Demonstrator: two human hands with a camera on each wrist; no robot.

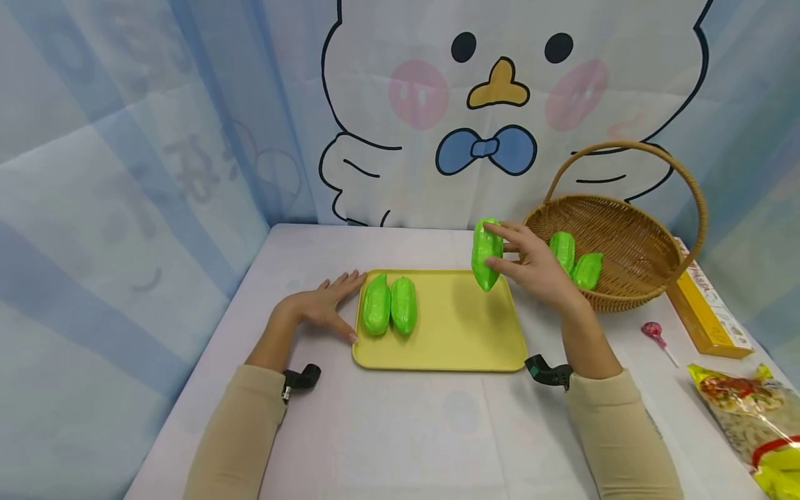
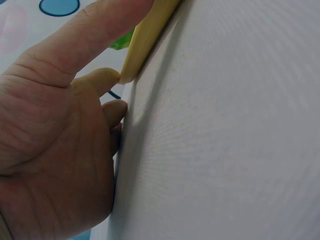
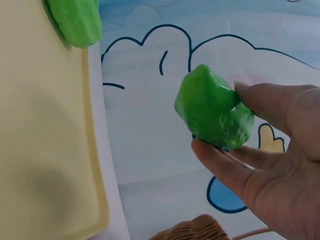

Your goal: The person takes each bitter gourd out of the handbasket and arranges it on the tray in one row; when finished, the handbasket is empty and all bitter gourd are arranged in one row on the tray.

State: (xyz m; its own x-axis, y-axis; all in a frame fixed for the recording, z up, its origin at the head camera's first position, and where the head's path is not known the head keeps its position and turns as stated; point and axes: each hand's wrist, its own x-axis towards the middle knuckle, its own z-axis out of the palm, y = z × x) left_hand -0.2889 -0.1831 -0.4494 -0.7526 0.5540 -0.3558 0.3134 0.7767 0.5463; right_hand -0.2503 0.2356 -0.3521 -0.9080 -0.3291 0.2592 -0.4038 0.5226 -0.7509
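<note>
My right hand (image 1: 531, 267) pinches a glossy, ridged green toy vegetable (image 1: 486, 255) between thumb and fingertips. It is held lengthwise above the far right corner of a yellow tray (image 1: 462, 326). In the right wrist view, the thumb and fingers lie on opposite sides of the green toy vegetable (image 3: 210, 107). Two similar green toy vegetables (image 1: 377, 305) (image 1: 403, 305) lie side by side at the tray's left end. My left hand (image 1: 321, 305) is spread flat at the tray's left edge, its thumb at the rim, holding nothing. The left wrist view shows the thumb (image 2: 95, 37) near the tray's side (image 2: 145, 42).
To the right, a wicker basket (image 1: 625, 236) with a tall handle holds two more green toy vegetables (image 1: 562, 250) (image 1: 587, 271). Beside it are a yellow box (image 1: 712, 312), a red lollipop (image 1: 653, 331) and a food bag (image 1: 750, 417). A printed curtain (image 1: 425, 187) hangs behind the table.
</note>
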